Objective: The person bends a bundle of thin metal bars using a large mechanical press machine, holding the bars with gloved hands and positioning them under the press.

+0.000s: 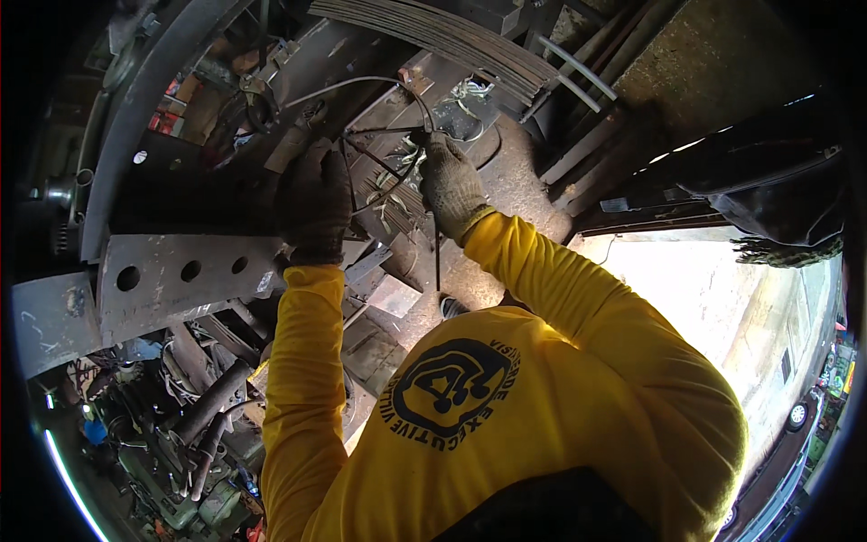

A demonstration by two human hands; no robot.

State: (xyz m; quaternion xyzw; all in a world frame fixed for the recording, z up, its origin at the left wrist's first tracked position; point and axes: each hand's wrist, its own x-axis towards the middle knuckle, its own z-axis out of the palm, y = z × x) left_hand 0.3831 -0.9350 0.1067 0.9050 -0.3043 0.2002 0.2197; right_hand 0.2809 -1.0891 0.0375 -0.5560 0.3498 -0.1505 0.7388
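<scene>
Between my hands is a frame of thin dark metal rods point(377, 155), with straight pieces meeting at angles and a long curved rod arching over the top. My right hand point(449, 181), in a light knitted glove, is closed round the frame at its right corner. A straight rod runs down below that hand. In a dark, soiled glove, my left hand point(314, 197) is at the frame's left side, its fingers curled and partly lost in shadow. Yellow sleeves cover both my arms.
A steel beam with round holes point(190, 271) stands at the left. Metal scrap and tools point(194, 415) are heaped below it. Flat metal strips point(442, 41) lie stacked at the top. A dark bag point(777, 203) is at the right, beside bright ground and a parked car point(777, 452).
</scene>
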